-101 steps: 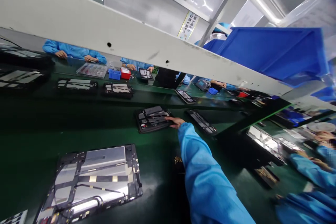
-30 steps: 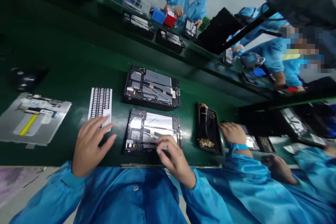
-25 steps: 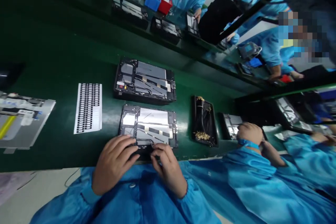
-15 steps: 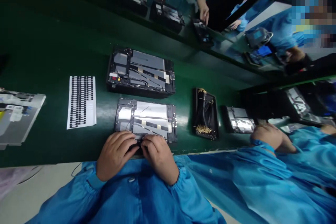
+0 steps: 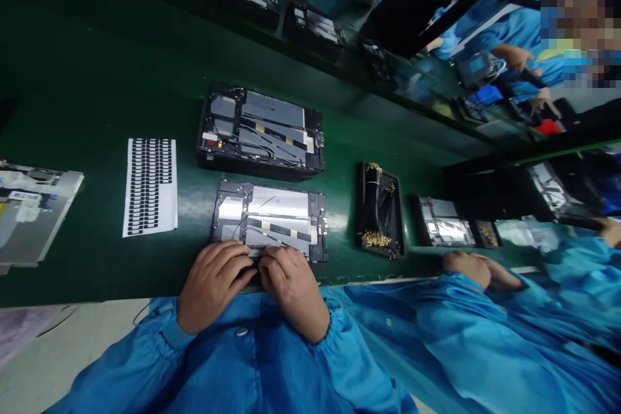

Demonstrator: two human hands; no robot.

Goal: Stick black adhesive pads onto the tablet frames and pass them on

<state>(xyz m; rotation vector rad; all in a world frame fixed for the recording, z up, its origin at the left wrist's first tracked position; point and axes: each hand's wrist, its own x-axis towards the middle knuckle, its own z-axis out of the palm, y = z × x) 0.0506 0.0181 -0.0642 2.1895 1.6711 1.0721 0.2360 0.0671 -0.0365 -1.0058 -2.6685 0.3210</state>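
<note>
An opened flat electronic device [image 5: 279, 202], with grey panels, dark ribbon strips and a black frame, lies on the green bench in front of me. At its near long edge, my left hand [image 5: 213, 281] rests with bent fingers, thumb and index tips close together. My right hand [image 5: 291, 284] is beside it, its fingers curled and pinched at the same edge. The fingertips almost meet over something small and dark, mostly hidden, so I cannot make out what they pinch. Just behind stands a stack of similar devices [image 5: 272, 110].
A white sheet of black stickers [image 5: 167, 207] lies to the left, with a metal panel [image 5: 43, 226] farther left. On the right, a black tray [image 5: 402, 233] holds black cables with gold ends. Another device [image 5: 441, 207] lies beyond it, near a co-worker's arm [image 5: 468, 268].
My hands stay almost in place at the device's near edge, the right fingers shifting slightly. Across the bench, a co-worker's hand has drawn back from a device; the co-worker's arm at right has moved left.
</note>
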